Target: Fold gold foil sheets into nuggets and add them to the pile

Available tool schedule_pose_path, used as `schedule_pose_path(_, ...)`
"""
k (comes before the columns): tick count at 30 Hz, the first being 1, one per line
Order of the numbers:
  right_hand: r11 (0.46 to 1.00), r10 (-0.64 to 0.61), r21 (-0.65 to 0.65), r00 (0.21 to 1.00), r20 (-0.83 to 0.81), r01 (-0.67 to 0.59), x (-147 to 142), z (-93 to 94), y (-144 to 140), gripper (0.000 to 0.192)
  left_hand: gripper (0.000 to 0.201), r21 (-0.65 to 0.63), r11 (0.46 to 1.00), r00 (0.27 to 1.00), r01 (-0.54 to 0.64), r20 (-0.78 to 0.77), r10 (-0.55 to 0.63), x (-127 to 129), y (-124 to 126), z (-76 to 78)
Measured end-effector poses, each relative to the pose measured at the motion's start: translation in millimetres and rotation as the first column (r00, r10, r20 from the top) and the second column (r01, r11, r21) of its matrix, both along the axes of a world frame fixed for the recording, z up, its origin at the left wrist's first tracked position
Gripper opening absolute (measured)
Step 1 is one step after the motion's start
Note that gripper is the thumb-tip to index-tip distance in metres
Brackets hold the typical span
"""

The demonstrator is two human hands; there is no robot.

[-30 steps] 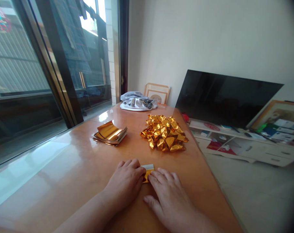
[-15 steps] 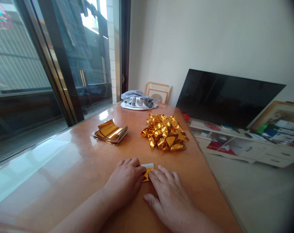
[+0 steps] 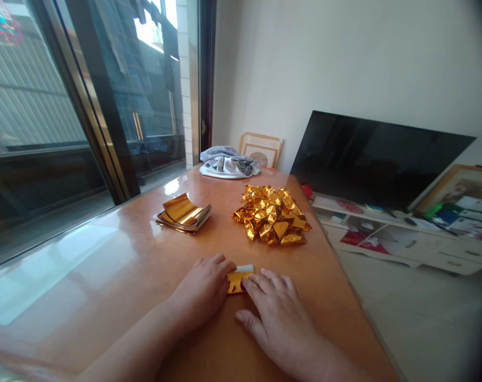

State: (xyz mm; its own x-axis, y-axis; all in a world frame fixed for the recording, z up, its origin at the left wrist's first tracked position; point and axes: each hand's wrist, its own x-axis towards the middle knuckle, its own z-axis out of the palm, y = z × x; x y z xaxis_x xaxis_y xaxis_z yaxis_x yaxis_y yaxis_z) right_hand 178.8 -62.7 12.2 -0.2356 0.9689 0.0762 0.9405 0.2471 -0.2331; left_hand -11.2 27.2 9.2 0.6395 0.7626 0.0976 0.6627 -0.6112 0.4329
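Fingertips of left hand (image 3: pixel 203 291) & right hand (image 3: pixel 278 313) lie flat, nearly straight, pressing a small gold foil sheet (image 3: pixel 237 281) onto the table (image 3: pixel 125 276); neither hand is curled round it, they pin it from each side, and most of the sheet is hidden under the fingers. Vs 1 s ago: more of the gold face shows between the hands, the left fingertips have slid a bit left, and the white strip at the sheet's far edge looks thinner, so the fold seems to be getting pressed/creased further; judged only, since the crease itself is covered. Sheet is thin metallic paper, shiny gold one side, white on the other, roughly rectangular. Beyond the sheet & slightly right: pile of folded gold pieces (image 3: pixel 272 215), crinkly, angular, very reflective. Beyond the sheet & left: stack of flat gold sheets (image 3: pixel 184 214), top one curling up. Far past the pile: soft grey-white cloth (image 3: pixel 228 163) bundle, w/ a wooden picture frame (image 3: pixel 260 150) leaning behind it. Table is glossy orange-brown wood w/ strong window glare.
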Motion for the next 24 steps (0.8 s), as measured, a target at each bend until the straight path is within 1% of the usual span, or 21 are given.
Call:
schedule_pose_path(4, 1.000, -0.001, 0.020, 1.000, 0.011, 0.001, -3.3, 1.2, 3.3, 0.046, 0.034, -0.026, 0.998, 0.994, -0.065, 0.081, 0.067, -4.8, 5.6, -12.3)
schedule_pose_path(7, 1.000, -0.001, 0.026, 1.000, 0.011, 0.001, -4.8, 0.4, 4.4, 0.047, 0.036, -0.038, 0.996, 0.992, -0.077, 0.098, 0.081, -7.8, 7.5, -15.7)
schedule_pose_path(14, 1.000, 0.004, 0.026, 1.000, 0.013, -0.004, -4.9, -1.2, 3.4, 0.043, 0.031, -0.050, 0.994, 0.995, -0.095, 0.028, 0.096, -13.3, 9.5, -3.2)
schedule_pose_path(20, 0.999, -0.005, 0.038, 1.000, 0.000, 0.005, -5.2, -4.7, 4.7, 0.042, 0.030, -0.073, 0.989, 0.991, -0.131, -0.001, 0.131, -17.5, 7.6, 4.2)
schedule_pose_path(24, 0.999, -0.006, 0.032, 1.000, -0.002, 0.006, -5.4, -6.1, 4.3, 0.042, 0.027, -0.040, 0.992, 0.993, -0.117, -0.003, 0.117, -16.9, 4.9, 7.1)
